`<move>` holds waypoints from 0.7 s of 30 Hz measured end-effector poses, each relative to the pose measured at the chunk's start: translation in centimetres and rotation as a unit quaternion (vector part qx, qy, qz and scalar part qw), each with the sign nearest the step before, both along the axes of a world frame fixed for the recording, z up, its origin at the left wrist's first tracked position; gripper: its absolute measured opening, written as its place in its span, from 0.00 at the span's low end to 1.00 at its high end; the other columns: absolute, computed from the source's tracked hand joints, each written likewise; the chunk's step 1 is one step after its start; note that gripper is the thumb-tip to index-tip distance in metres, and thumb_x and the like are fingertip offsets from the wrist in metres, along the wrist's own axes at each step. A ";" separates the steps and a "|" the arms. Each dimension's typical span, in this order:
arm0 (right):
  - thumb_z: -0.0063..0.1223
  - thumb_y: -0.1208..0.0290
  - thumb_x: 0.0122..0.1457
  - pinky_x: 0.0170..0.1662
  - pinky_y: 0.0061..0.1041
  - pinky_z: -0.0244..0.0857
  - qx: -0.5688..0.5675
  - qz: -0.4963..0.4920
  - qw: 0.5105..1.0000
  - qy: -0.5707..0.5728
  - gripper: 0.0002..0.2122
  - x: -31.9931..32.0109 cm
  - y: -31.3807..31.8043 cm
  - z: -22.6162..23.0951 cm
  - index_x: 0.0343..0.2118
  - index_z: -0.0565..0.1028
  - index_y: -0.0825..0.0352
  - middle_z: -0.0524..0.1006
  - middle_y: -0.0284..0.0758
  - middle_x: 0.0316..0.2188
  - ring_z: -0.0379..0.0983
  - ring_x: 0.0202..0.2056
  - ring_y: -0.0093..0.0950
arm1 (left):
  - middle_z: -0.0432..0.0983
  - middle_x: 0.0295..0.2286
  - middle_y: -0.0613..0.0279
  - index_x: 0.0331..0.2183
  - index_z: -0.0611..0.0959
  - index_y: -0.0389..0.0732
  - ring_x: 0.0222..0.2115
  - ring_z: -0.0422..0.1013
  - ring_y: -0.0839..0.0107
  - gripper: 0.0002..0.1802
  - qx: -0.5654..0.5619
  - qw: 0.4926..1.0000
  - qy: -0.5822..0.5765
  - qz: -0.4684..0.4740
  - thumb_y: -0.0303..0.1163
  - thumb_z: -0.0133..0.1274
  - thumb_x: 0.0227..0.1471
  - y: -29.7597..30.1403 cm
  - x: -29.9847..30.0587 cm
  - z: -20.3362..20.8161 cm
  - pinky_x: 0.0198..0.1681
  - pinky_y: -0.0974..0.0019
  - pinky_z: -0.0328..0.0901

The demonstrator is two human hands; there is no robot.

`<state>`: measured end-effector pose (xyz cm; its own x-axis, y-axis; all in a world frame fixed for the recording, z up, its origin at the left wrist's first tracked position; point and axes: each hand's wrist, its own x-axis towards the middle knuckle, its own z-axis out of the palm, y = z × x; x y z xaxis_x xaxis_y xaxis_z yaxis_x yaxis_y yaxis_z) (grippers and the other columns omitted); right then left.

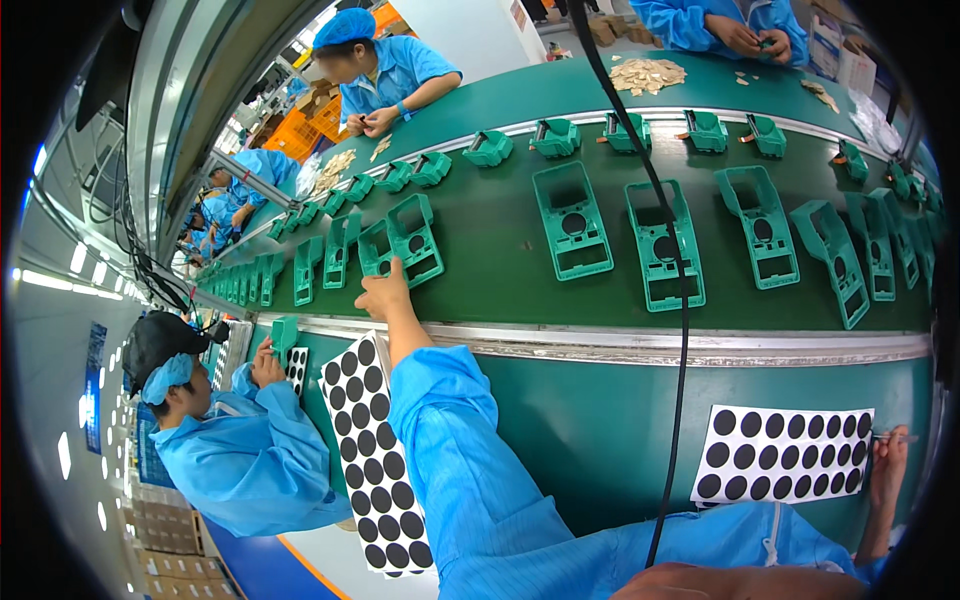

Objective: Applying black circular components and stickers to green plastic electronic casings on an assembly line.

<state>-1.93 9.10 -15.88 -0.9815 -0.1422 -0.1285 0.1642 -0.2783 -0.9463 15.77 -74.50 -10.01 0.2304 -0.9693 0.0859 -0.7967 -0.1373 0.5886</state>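
Note:
My left hand (388, 292) reaches over the belt's near edge, one finger stretched up against the lower end of a green plastic housing (415, 240). Another green housing (374, 248) lies tight beside it. The fingers look apart, with no grip on either housing visible. At the far right, my right hand (887, 465) is closed on a thin metal tool (895, 436) that looks like tweezers. Its tip lies by the edge of a white sheet of black round stickers (785, 455). Under my left forearm is a bigger stack of such sheets (372, 450).
Rows of green housings (570, 220) and smaller green parts (556, 138) lie along the green belt (480, 290). A black cable (672, 400) hangs across the view. On my left a co-worker (240, 440) holds a green part; others sit opposite near piles of tan pieces (648, 75).

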 end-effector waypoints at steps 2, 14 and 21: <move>0.40 0.69 0.62 0.34 0.10 0.62 0.000 -0.007 1.000 0.006 0.04 1.4 -0.3 0.7 0.34 0.62 0.62 0.64 0.25 0.24 0.58 0.23 0.11 | 0.60 0.45 0.41 0.46 0.68 0.47 0.44 0.63 0.48 0.43 -0.019 1.000 0.005 0.006 0.61 0.59 0.31 0.6 -0.8 -0.3 0.45 0.52 0.61; 0.43 0.70 0.60 0.41 0.18 0.61 -0.044 0.021 0.999 0.016 0.04 1.5 -1.0 0.3 0.35 0.63 0.61 0.66 0.26 0.27 0.63 0.31 0.16 | 0.65 0.37 0.45 0.49 0.64 0.33 0.35 0.64 0.56 0.20 -0.370 0.879 0.269 -0.133 0.28 0.36 0.55 12.4 -6.9 0.7 0.38 0.56 0.59; 0.44 0.73 0.59 0.36 0.20 0.57 -0.130 0.060 0.987 0.080 0.03 1.8 -3.0 1.1 0.31 0.64 0.61 0.62 0.25 0.25 0.60 0.29 0.18 | 0.64 0.29 0.71 0.50 0.63 0.38 0.19 0.51 0.84 0.17 0.094 0.679 0.583 -0.435 0.31 0.37 0.59 39.3 -4.2 0.8 0.22 0.77 0.51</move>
